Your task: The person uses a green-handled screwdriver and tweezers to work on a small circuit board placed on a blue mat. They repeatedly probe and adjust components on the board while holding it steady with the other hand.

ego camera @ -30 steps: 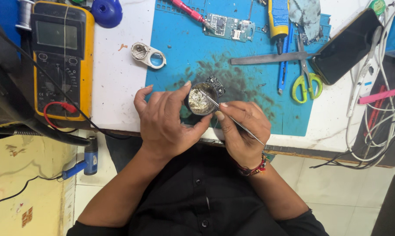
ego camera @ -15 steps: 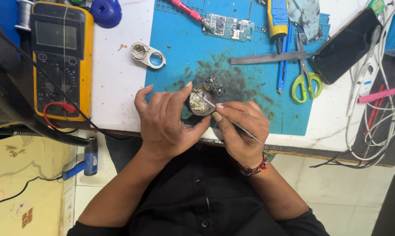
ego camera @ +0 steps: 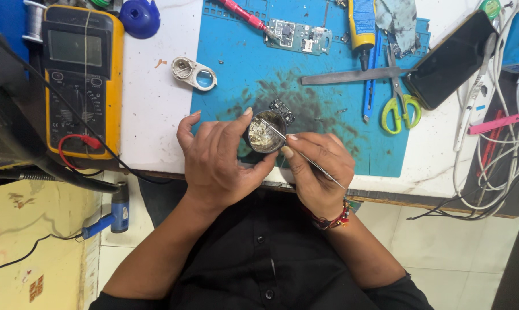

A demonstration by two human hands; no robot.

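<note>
My left hand (ego camera: 222, 158) grips a small round tin (ego camera: 265, 132) filled with yellowish paste, held just above the near edge of the blue work mat (ego camera: 328, 74). My right hand (ego camera: 317, 169) pinches thin metal tweezers (ego camera: 296, 150) whose tip dips into the paste. A tiny dark circuit piece (ego camera: 282, 108) lies on the mat right behind the tin. The mat around it is smeared with dark stains.
A yellow multimeter (ego camera: 81, 80) with a red lead lies at left. A small metal loupe (ego camera: 194, 72), a green circuit board (ego camera: 298, 35), a metal file (ego camera: 357, 74), green-handled scissors (ego camera: 398, 97), a dark phone (ego camera: 451, 60) and tangled white cables (ego camera: 500, 149) lie on the bench.
The tin and both hands have shifted slightly; the tweezers' tip now reaches into the paste.
</note>
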